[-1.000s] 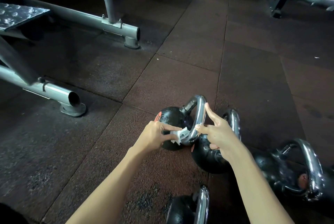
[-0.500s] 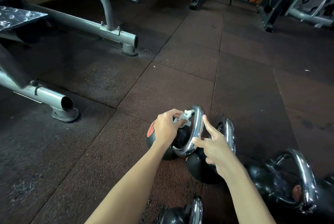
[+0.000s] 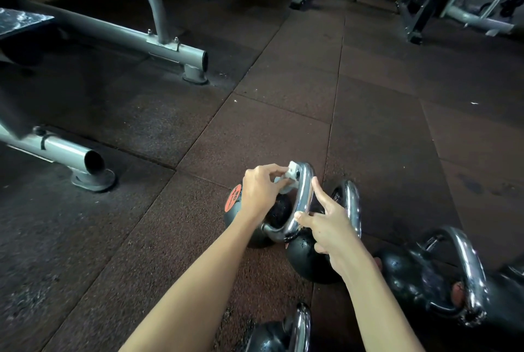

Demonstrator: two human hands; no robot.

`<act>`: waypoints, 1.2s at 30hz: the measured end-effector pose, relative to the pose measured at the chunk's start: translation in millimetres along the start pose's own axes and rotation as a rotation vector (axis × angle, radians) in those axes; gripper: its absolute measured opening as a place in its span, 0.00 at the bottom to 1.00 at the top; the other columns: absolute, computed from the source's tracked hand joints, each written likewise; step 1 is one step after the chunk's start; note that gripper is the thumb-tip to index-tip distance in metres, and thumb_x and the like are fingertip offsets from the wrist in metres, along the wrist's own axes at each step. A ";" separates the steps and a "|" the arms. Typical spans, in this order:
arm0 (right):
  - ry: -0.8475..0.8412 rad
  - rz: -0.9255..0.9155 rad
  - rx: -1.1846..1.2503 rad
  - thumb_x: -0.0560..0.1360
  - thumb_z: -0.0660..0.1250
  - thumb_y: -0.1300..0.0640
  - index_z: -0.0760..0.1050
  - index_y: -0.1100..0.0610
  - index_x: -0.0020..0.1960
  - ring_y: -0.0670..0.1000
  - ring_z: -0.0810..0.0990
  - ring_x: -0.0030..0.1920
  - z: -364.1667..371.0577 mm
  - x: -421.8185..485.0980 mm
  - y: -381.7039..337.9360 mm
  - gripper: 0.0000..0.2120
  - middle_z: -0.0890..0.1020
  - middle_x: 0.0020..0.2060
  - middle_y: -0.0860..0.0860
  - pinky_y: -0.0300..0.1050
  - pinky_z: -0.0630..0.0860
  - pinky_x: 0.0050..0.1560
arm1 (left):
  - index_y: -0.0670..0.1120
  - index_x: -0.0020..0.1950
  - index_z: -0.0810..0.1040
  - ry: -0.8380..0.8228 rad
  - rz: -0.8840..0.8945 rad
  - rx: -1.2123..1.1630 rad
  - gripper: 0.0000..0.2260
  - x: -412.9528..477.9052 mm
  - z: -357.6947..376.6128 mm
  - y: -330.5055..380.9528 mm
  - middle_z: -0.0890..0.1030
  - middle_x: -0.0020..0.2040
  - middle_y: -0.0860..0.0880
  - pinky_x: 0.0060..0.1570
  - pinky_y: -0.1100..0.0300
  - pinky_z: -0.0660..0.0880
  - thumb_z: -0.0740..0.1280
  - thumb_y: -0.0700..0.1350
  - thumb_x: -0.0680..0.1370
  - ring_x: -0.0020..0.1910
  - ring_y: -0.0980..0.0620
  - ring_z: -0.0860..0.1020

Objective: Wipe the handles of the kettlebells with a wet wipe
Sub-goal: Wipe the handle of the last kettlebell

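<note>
Left hand (image 3: 259, 191), wet wipe (image 3: 290, 174) on kettlebell handle (image 3: 303, 195); right hand (image 3: 329, 226) alongside

Pinches wet wipe (image 3: 289, 178) against far end of chrome handle (image 3: 302, 198) with left grip (image 3: 258, 190); touches same handle with straight index and thumb of right grip (image 3: 330, 228).

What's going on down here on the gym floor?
A person is cleaning kettlebells. Their left hand pinches a small white wet wipe against the top of the chrome handle of a black kettlebell with an orange label, while the right hand steadies that handle with thumb and forefinger. Three more black kettlebells wait nearby.
</note>
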State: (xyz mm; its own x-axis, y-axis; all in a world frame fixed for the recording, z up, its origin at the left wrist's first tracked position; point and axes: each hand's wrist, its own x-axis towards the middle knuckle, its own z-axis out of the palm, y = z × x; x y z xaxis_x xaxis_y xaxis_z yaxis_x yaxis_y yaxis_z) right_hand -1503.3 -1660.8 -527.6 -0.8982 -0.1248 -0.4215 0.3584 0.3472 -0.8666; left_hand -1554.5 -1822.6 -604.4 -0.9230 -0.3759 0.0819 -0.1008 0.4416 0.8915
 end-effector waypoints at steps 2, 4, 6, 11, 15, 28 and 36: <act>0.005 -0.001 0.001 0.78 0.69 0.65 0.61 0.28 0.76 0.45 0.56 0.25 -0.4 0.4 -0.7 0.40 0.62 0.27 0.47 0.41 0.56 0.23 | 0.53 0.53 0.88 0.010 -0.008 0.044 0.08 -5.0 2.3 -3.4 0.87 0.45 0.58 0.49 0.61 0.80 0.78 0.49 0.74 0.43 0.62 0.83; 0.009 -0.001 0.001 0.78 0.69 0.64 0.61 0.28 0.76 0.45 0.56 0.25 -0.2 0.7 -0.9 0.40 0.62 0.26 0.47 0.41 0.56 0.22 | 0.52 0.52 0.88 0.036 -0.013 0.028 0.07 -11.2 7.4 4.3 0.87 0.46 0.57 0.51 0.62 0.79 0.78 0.47 0.74 0.45 0.61 0.83; 0.005 -0.004 0.006 0.78 0.69 0.64 0.61 0.28 0.76 0.45 0.57 0.25 0.2 0.6 -0.8 0.40 0.63 0.27 0.47 0.41 0.57 0.23 | 0.52 0.51 0.88 0.060 -0.021 -0.037 0.07 -12.7 11.3 13.9 0.87 0.46 0.57 0.53 0.64 0.78 0.78 0.44 0.74 0.47 0.61 0.83; 0.006 -0.005 0.015 0.78 0.70 0.63 0.61 0.27 0.75 0.46 0.57 0.26 0.5 2.6 0.5 0.40 0.63 0.27 0.47 0.41 0.57 0.23 | 0.53 0.51 0.88 0.039 -0.011 -0.123 0.08 -11.5 5.8 17.3 0.86 0.45 0.61 0.50 0.68 0.78 0.77 0.41 0.74 0.43 0.64 0.83; 0.002 -0.008 0.014 0.78 0.70 0.63 0.62 0.27 0.75 0.46 0.58 0.26 0.0 3.8 1.5 0.39 0.65 0.29 0.49 0.41 0.58 0.23 | 0.49 0.53 0.87 -0.074 0.024 -0.108 0.09 -13.4 -12.4 15.8 0.86 0.46 0.56 0.36 0.77 0.69 0.78 0.40 0.74 0.41 0.68 0.79; -0.003 -0.009 0.047 0.78 0.70 0.65 0.62 0.29 0.76 0.46 0.55 0.26 -0.2 4.3 0.8 0.39 0.62 0.26 0.47 0.40 0.57 0.22 | 0.46 0.51 0.87 -0.261 0.069 0.006 0.06 -8.8 -18.7 13.5 0.85 0.40 0.58 0.37 0.78 0.68 0.78 0.42 0.74 0.35 0.69 0.79; -0.016 -0.017 0.047 0.78 0.71 0.64 0.62 0.30 0.76 0.45 0.56 0.25 1.1 8.0 -1.7 0.39 0.62 0.27 0.49 0.40 0.57 0.22 | 0.46 0.56 0.86 -0.370 0.084 0.034 0.10 -4.6 -35.5 16.5 0.82 0.34 0.59 0.38 0.76 0.68 0.78 0.42 0.75 0.30 0.69 0.77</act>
State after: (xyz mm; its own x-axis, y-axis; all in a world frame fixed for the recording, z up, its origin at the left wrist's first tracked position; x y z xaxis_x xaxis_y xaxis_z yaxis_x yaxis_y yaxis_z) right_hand -1510.9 -1663.4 -529.8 -0.9003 -0.1452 -0.4103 0.3549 0.3009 -0.8852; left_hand -1538.8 -1842.4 -574.2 -0.9996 -0.0207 -0.0175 -0.0254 0.4876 0.8727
